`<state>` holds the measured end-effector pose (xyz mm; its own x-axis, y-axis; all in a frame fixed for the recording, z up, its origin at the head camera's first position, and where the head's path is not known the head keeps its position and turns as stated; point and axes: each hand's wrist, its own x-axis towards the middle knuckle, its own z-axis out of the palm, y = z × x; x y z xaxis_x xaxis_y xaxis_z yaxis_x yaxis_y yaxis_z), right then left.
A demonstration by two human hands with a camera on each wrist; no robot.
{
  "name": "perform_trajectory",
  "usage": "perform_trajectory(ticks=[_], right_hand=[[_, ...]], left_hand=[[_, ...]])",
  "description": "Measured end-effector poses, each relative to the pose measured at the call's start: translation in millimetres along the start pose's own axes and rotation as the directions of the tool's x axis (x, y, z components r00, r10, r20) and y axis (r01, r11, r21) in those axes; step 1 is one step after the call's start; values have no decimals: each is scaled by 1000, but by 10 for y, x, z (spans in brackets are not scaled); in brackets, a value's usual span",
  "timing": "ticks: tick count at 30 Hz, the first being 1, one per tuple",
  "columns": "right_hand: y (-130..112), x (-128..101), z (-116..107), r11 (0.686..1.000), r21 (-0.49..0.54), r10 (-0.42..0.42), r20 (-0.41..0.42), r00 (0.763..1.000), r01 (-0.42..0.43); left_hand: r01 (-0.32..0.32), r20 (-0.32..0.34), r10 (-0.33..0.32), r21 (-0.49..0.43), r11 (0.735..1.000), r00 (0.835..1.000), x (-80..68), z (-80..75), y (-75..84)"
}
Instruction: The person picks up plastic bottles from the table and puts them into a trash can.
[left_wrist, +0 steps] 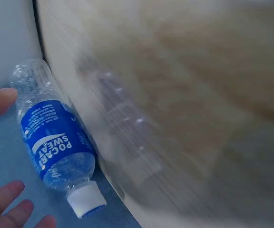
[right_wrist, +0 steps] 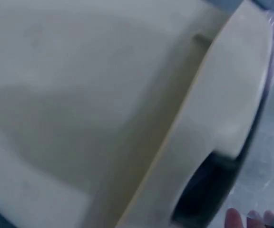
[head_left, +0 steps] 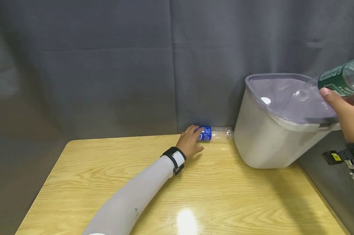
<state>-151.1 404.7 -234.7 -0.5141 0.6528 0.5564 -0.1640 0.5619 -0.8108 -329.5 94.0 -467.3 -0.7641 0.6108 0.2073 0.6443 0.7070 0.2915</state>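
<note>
A clear plastic bottle with a blue label (head_left: 206, 133) lies on its side at the back of the table. Its white cap (left_wrist: 87, 199) shows in the left wrist view. My left hand (head_left: 191, 142) reaches over the cap end of this bottle, its fingers spread and not curled round it. At the right, my right hand (head_left: 353, 116) grips a clear bottle with a green label (head_left: 333, 81). That bottle is tilted, its narrow end pointing down into the bin's mouth. Only a few fingertips (right_wrist: 253, 221) of this hand appear in the right wrist view.
A pale bin (head_left: 262, 137) with a purplish liner (head_left: 270, 85) stands at the table's back right, beside the blue-labelled bottle's base. Inside it is a small white round thing (head_left: 265, 101). A grey curtain (head_left: 115, 81) hangs behind the wooden table (head_left: 218, 195).
</note>
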Motion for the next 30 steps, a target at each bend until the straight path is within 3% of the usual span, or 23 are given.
perform_trajectory(ticks=[3, 5, 9, 16, 20, 25, 28, 30], right_hand=[[15, 25, -20, 998, -52, 28, 28, 999, -26], [25, 36, -35, 997, -74, -20, 75, 997, 26], [29, 45, -70, 999, 4, -40, 126, 991, 40], [-15, -28, -69, 994, -78, -65, 110, 992, 74], [-72, -145, -34, 988, 29, -151, 92, 984, 149], [-117, -391, -10, 951, 189, -269, 109, 957, 245], [-131, -567, 13, 922, 269, -326, 148, 934, 279], [-125, -691, 37, 896, 336, -360, 168, 917, 290]], left_hand=[[10, 14, -11, 23, 1000, 1000, 81, 56, 7], [25, 34, -27, 53, 998, 999, 117, 106, 5], [44, 41, -49, 120, 992, 998, 172, 224, -6], [87, -8, -86, 134, 987, 996, 143, 250, -18], [154, 17, -154, 16, 988, 988, 63, 195, -41], [199, 17, -199, -178, 964, 980, -95, 127, -80], [196, -10, -210, -321, 927, 978, -221, 27, -82], [180, -36, -216, -425, 887, 976, -316, -65, -59]])
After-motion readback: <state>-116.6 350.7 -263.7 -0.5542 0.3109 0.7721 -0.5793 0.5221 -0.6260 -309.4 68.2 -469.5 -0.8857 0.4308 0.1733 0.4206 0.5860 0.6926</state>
